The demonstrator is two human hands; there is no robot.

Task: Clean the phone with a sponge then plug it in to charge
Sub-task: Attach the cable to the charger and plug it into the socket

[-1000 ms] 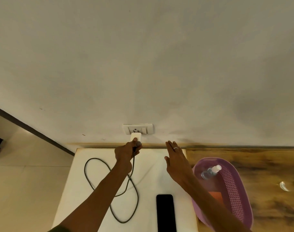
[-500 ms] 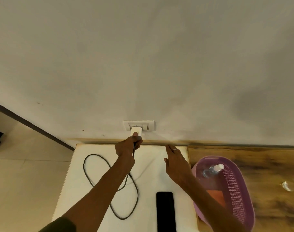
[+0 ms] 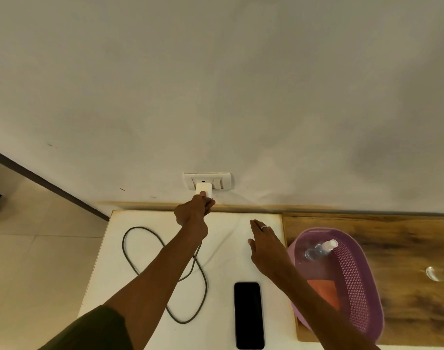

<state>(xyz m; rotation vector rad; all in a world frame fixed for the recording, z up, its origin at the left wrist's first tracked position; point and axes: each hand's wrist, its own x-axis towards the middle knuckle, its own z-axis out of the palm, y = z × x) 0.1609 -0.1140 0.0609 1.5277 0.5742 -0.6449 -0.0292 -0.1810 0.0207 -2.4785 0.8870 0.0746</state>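
A black phone [image 3: 249,315] lies face up on the white table [image 3: 231,223], near the front edge. My left hand [image 3: 193,212] grips the white charger adapter [image 3: 203,190] and holds it against the wall socket [image 3: 207,181]. Its dark cable [image 3: 140,251] loops over the table to the left of my forearm; its free end is hidden. My right hand [image 3: 265,242] hovers flat over the table, fingers apart and holding nothing, a ring on one finger. An orange sponge [image 3: 323,291] lies inside the purple basket [image 3: 355,279].
The purple basket stands on a wooden surface [image 3: 403,238] to the right of the table and also holds a clear spray bottle [image 3: 320,249]. A small shiny object [image 3: 432,273] lies at the far right. Tiled floor [image 3: 26,248] is to the left.
My left hand has raised the adapter from just below the socket up onto it. My right hand stayed hovering near the table's back right part.
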